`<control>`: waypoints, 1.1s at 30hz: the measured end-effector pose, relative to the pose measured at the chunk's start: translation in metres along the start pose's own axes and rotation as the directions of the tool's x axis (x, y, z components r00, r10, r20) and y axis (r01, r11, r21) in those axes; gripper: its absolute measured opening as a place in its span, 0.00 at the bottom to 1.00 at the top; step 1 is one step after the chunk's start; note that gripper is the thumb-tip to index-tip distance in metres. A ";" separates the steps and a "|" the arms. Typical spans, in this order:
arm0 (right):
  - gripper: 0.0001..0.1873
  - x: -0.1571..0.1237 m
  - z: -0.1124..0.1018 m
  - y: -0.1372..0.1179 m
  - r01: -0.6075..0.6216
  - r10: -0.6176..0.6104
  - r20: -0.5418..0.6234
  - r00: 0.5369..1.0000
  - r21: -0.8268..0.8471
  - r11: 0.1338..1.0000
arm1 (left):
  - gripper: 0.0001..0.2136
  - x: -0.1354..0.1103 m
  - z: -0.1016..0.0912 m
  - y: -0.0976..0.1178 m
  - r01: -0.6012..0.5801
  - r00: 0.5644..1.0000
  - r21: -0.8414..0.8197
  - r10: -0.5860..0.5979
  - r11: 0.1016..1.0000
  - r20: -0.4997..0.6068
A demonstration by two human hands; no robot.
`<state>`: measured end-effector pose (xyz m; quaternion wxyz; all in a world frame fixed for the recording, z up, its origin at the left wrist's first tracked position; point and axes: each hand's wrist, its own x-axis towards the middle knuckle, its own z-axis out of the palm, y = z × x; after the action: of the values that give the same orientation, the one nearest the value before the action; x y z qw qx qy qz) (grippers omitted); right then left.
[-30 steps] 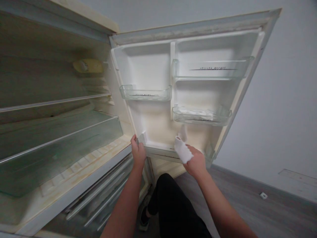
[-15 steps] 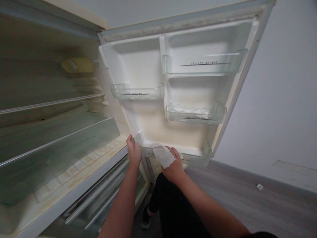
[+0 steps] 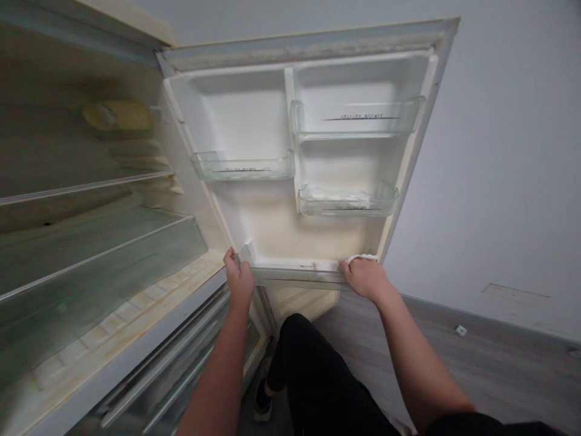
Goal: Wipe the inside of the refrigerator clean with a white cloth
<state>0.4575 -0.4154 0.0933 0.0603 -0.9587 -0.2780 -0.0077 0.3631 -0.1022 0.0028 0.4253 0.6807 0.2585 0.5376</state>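
The opened fridge door (image 3: 272, 224) fills the middle of the view. My left hand (image 3: 239, 280) is closed round its lower left corner, at the end of the clear bottom door shelf (image 3: 295, 277). At the other end of that shelf is my right hand (image 3: 365, 278), closed on a white wipe (image 3: 362, 258). The wipe is mostly hidden under the hand, with a strip showing along the top. Small brown stains (image 3: 308, 266) show on the ledge between my hands.
Clear door pockets (image 3: 247, 169) sit higher on the door. To the left is the fridge compartment (image 3: 59, 145) with glass shelves and a yellow-stained bottom edge. A lower compartment (image 3: 172, 375) stands open below. At right are a wall (image 3: 508, 151) and a small white object (image 3: 461, 330) on the floor.
My right hand has moved right along the bottom shelf with the wipe, from the middle to the right corner. My left hand keeps its hold at the left corner. The view has shifted slightly.
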 end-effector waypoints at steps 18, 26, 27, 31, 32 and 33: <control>0.27 0.028 0.008 -0.002 0.394 -0.564 -0.159 0.811 0.860 0.325 | 0.28 0.008 -0.001 -0.008 0.021 0.999 -0.034 -0.022 0.999 -0.034; 0.23 0.016 0.008 -0.007 0.228 0.092 -0.209 0.974 0.909 -0.349 | 0.26 0.010 -0.003 -0.008 0.004 0.999 -0.012 -0.005 1.000 -0.052; 0.22 0.017 0.005 -0.010 0.263 0.161 -0.217 0.963 0.890 -0.372 | 0.26 0.011 -0.004 -0.009 0.005 0.999 -0.013 -0.006 1.000 -0.052; 0.18 0.028 -0.003 -0.022 0.410 0.408 -0.256 0.876 0.841 -0.354 | 0.26 0.014 -0.005 -0.015 0.012 0.999 -0.010 -0.013 1.000 -0.052; 0.18 0.033 -0.003 -0.025 0.451 0.459 -0.280 0.843 0.832 -0.322 | 0.26 0.014 -0.005 -0.016 0.009 0.999 -0.008 -0.009 1.000 -0.050; 0.19 0.039 -0.001 -0.027 0.485 0.499 -0.305 0.811 0.829 -0.280 | 0.26 0.015 -0.005 -0.017 0.004 0.999 -0.006 -0.004 1.000 -0.049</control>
<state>0.4757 -0.3720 0.0997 0.8836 -0.4452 -0.1241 -0.0758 0.3647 -0.0802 -0.0042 0.4218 0.6655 0.2685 0.5541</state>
